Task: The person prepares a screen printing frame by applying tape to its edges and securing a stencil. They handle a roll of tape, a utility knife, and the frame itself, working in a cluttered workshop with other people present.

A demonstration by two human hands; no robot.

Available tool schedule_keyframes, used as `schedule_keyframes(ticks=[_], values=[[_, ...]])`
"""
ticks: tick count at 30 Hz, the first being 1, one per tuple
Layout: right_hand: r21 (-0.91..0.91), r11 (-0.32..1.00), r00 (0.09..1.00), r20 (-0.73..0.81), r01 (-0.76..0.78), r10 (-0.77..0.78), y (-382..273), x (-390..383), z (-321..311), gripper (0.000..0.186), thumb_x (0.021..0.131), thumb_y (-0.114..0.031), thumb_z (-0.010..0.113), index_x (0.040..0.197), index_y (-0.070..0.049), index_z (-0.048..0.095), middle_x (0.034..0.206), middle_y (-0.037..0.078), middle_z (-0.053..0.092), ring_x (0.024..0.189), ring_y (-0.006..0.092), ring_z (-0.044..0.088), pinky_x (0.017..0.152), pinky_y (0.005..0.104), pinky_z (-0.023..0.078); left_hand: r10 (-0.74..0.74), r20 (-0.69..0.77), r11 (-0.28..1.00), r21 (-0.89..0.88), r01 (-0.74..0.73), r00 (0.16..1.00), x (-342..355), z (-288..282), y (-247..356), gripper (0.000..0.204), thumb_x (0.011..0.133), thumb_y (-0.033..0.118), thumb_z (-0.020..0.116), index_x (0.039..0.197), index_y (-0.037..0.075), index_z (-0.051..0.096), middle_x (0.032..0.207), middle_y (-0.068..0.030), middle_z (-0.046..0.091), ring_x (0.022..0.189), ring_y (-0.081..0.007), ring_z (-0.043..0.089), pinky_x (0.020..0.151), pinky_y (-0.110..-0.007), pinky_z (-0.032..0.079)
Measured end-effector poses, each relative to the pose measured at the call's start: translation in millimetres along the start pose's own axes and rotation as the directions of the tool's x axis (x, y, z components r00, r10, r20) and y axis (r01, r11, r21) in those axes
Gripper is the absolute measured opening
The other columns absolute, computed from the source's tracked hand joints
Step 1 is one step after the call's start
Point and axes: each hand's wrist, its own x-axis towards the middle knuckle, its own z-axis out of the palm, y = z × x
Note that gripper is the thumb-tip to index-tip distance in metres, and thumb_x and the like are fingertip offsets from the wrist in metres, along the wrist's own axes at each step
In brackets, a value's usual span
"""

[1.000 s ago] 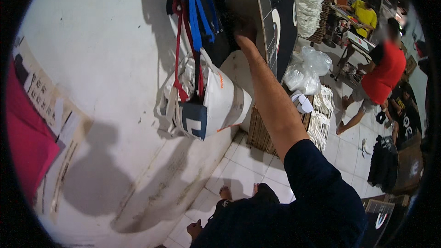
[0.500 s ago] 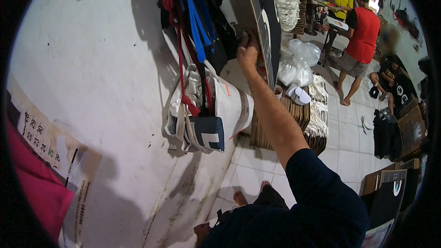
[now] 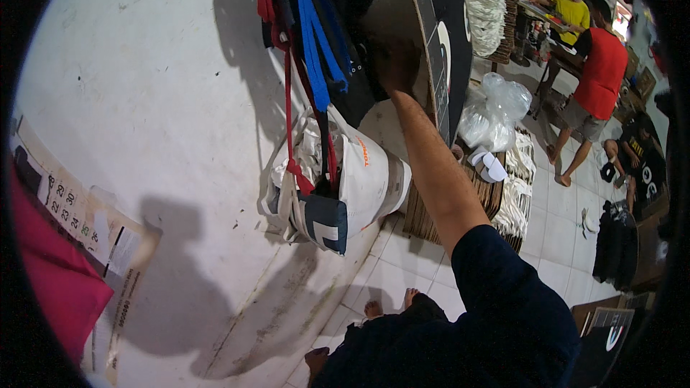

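My right arm reaches up from the lower right. My right hand [image 3: 399, 65] is in shadow between black cloth bags [image 3: 352, 7] and an upright board [image 3: 438, 43] with a black, white-marked face; its fingers are too dark to read. Red straps [image 3: 291, 100] and blue straps [image 3: 313, 36] dangle beside it, above a white canvas bag [image 3: 366, 179] with a navy patch, hanging against the wall. My left hand [image 3: 316, 359] is low at the bottom edge, beside my dark clothing, with fingers curled; what they hold, if anything, is hidden.
Behind the board stand cardboard stacks with white cloth [image 3: 481, 18], clear plastic bags [image 3: 492, 108] and another stack [image 3: 514, 194]. At right, a person in red [image 3: 596, 72], one in yellow [image 3: 568, 14] and a seated one [image 3: 636, 151] are near work stands and dark piles [image 3: 614, 244].
My right hand showed in lighter view half a second ago and is now deeper in shadow. The view has shifted slightly, and the person in red has stayed bent toward the work stand.
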Motion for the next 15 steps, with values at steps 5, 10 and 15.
schedule_keyframes(ticks=[5,10,15], values=[[0.186,0.921,0.856,0.465,-0.343,0.225,-11.6,-19.2,-39.3,0.039,0.097,-0.036,0.061,0.095,0.000,0.075,0.091,0.023,0.071,0.085,0.0410,0.068,0.083,0.0502,0.050,-0.008,-0.030,0.944,0.330,0.017,1.000,17.8,41.4,-9.8,0.044,0.067,0.044,0.092,0.082,0.003,0.081,0.079,-0.0168,0.077,0.078,-0.0287,0.076,0.078,-0.040,0.059],[0.335,0.938,0.993,0.045,0.092,-0.113,-36.6,-132.6,-119.9,0.035,0.083,-0.001,0.062,0.118,-0.002,0.066,0.115,0.021,0.059,0.107,0.0405,0.056,0.092,0.0492,0.046,0.240,0.107,0.952,0.171,-0.255,0.965,51.1,48.4,-13.3,0.033,0.074,0.033,0.089,0.087,0.005,0.078,0.085,-0.0128,0.077,0.081,-0.0271,0.075,0.077,-0.042,0.059],[0.209,0.972,0.737,0.673,-0.108,-0.063,-29.0,-361.0,-297.2,0.048,0.078,0.001,0.064,0.124,-0.009,0.067,0.111,0.015,0.063,0.104,0.0368,0.059,0.089,0.0472,0.051,0.069,0.224,0.921,0.360,-0.148,0.972,113.7,33.9,30.7,0.023,0.080,0.025,0.084,0.088,0.005,0.077,0.083,-0.0116,0.076,0.079,-0.0262,0.074,0.076,-0.041,0.058]])
